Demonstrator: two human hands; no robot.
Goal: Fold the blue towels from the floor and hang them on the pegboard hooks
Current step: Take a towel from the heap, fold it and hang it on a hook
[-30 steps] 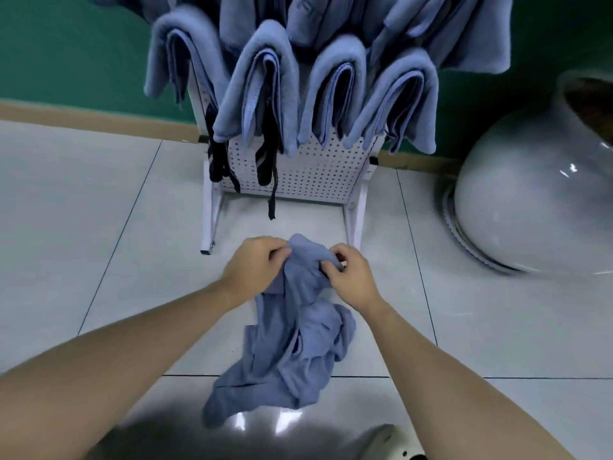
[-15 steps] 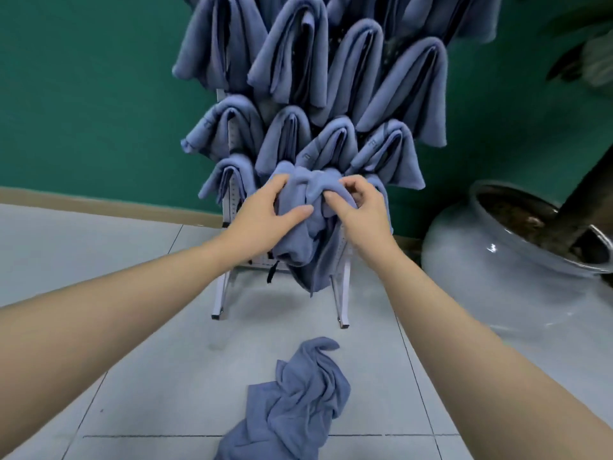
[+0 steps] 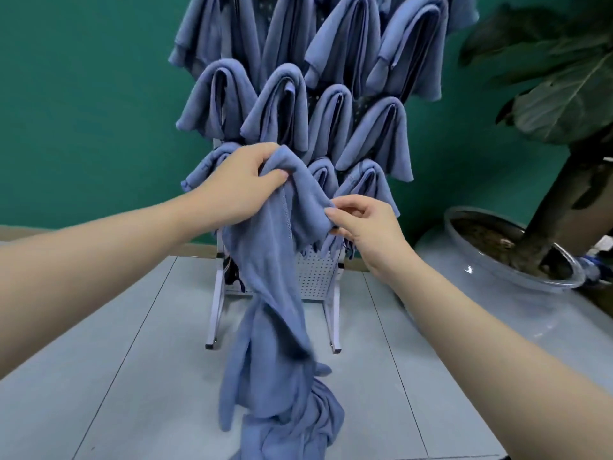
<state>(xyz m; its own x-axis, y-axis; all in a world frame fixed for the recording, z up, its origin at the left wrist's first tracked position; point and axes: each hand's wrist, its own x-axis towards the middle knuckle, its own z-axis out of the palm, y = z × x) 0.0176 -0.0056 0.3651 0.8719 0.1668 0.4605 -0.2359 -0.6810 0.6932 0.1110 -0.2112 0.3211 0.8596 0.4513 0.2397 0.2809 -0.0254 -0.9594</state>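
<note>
A blue towel (image 3: 268,293) hangs long and untidy in front of the white pegboard (image 3: 315,277). My left hand (image 3: 242,184) grips its bunched top edge. My right hand (image 3: 361,227) pinches the towel's edge a little lower and to the right. Another crumpled blue towel (image 3: 298,423) lies on the floor tiles below, partly hidden by the hanging one. Several folded blue towels (image 3: 288,111) hang in rows on the pegboard's hooks, covering most of it.
A large glazed pot (image 3: 497,293) with a dark-leaved plant (image 3: 557,91) stands on the right, close to the pegboard's leg. A green wall (image 3: 83,111) runs behind. Pale floor tiles (image 3: 116,376) stretch to the left.
The towel that was bunched between my hands has dropped open and now hangs down long. My hands have moved apart, the right one lower. The view has tilted up slightly.
</note>
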